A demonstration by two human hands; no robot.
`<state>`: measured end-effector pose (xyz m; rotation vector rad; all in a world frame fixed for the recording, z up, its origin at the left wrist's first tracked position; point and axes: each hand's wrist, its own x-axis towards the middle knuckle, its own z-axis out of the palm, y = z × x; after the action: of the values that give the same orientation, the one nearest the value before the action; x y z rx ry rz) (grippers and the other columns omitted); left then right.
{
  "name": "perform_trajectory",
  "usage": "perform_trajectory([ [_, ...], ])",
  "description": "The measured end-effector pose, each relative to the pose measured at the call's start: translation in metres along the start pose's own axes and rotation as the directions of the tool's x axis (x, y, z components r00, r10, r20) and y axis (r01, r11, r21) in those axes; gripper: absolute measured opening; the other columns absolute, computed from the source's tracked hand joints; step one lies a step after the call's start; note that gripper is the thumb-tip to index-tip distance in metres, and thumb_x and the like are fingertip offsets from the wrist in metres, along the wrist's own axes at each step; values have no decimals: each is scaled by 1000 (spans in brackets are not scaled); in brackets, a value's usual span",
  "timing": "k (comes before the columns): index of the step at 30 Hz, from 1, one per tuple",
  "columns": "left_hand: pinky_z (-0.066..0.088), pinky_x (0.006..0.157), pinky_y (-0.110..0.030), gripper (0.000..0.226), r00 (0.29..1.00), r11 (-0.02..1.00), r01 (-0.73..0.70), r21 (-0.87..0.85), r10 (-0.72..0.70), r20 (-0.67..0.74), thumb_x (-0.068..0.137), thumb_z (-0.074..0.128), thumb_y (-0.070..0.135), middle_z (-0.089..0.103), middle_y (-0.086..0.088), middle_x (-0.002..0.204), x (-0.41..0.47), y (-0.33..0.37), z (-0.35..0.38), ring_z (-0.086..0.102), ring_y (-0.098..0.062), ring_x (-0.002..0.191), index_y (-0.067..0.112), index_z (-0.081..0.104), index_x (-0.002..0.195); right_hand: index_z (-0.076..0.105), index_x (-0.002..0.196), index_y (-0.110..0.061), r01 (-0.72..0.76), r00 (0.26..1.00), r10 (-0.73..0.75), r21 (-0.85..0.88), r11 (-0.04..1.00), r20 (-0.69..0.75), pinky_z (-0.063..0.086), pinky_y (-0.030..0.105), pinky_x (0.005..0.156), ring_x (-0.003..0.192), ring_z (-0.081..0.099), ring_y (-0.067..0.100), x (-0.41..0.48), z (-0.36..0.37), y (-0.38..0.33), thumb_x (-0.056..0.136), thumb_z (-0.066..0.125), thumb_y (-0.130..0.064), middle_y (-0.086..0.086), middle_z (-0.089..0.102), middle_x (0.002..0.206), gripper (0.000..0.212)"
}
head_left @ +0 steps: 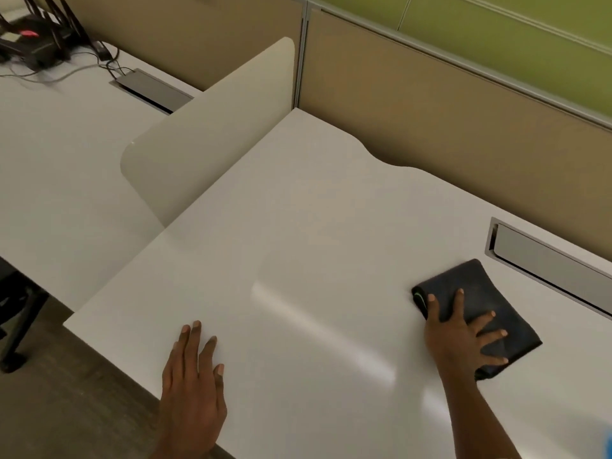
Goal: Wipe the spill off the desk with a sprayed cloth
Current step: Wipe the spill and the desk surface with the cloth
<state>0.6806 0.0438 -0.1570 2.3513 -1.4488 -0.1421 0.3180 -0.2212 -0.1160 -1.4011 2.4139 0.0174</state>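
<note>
Fingers (460,304) of the right hand (458,339) lie spread flat, pressing a folded dark cloth (477,313) onto the white desk (298,226); it looks like mid-wipe. Left hand (193,379) rests open, palm down, holding nothing. No spill is plain to see; next comes a firm sweep. Beyond the fingertips, the cable slot (549,266) looks empty.
</note>
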Motion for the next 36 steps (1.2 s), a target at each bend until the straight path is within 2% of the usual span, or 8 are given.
perform_trajectory([
  [6,40,115,-62,52,1000,1000,-17,-10,17,-15,104,38,28,39,-22,167,0,2,-2,36,-44,155,-1,58,141,-5,159,-55,211,977,-215,-157,965,-8,6,77,119,158,-11,43,-108,34,22,88,15,-86,10,-9,175,80],
  [10,39,111,-65,53,999,999,-33,-12,33,-22,103,38,29,41,-25,164,-1,2,-3,37,-46,153,-4,58,140,10,161,-51,578,813,-579,-208,789,66,12,77,119,159,0,47,-188,56,23,93,28,-84,13,4,175,78],
  [14,41,106,-67,52,997,998,-63,13,64,-48,104,38,28,42,-28,163,-3,-1,-1,38,-48,152,-5,57,140,21,160,-50,702,705,-703,-229,674,93,22,78,113,156,18,49,-229,62,36,90,35,-87,15,21,172,81],
  [18,41,108,-71,54,995,995,-93,26,94,-29,104,36,28,40,-33,161,-2,-2,0,36,-52,151,-9,55,139,15,158,-57,628,772,-634,-212,749,46,20,77,116,159,10,43,-221,50,77,88,33,-90,7,14,174,80],
  [21,38,111,-73,55,997,997,-70,15,69,16,101,38,26,38,-34,161,-1,3,-5,33,-54,151,-10,52,140,1,156,-63,456,886,-463,-184,871,1,8,75,121,161,-11,36,-195,36,121,88,25,-92,-1,-6,176,77],
  [24,34,113,-75,58,997,998,-65,-10,66,52,99,41,28,34,-33,163,-3,5,-9,29,-53,154,-9,49,143,-3,155,-64,258,963,-267,-159,953,-36,10,74,121,161,-7,36,-175,20,165,87,23,-91,-1,-4,176,77],
  [31,26,125,-67,57,980,994,-102,-28,105,168,103,43,27,30,-28,169,-11,26,-6,24,-44,159,-9,44,147,-22,152,-61,-83,996,78,-127,988,-48,11,75,120,160,-12,37,-205,18,203,78,2,-91,3,-12,175,83],
  [36,27,125,-64,66,953,979,-194,-68,204,225,102,32,37,28,-29,169,-27,55,0,22,-44,160,-8,44,148,13,160,-54,17,998,-21,-79,997,-54,13,81,116,159,5,46,-243,45,177,82,7,-93,11,11,175,87],
])
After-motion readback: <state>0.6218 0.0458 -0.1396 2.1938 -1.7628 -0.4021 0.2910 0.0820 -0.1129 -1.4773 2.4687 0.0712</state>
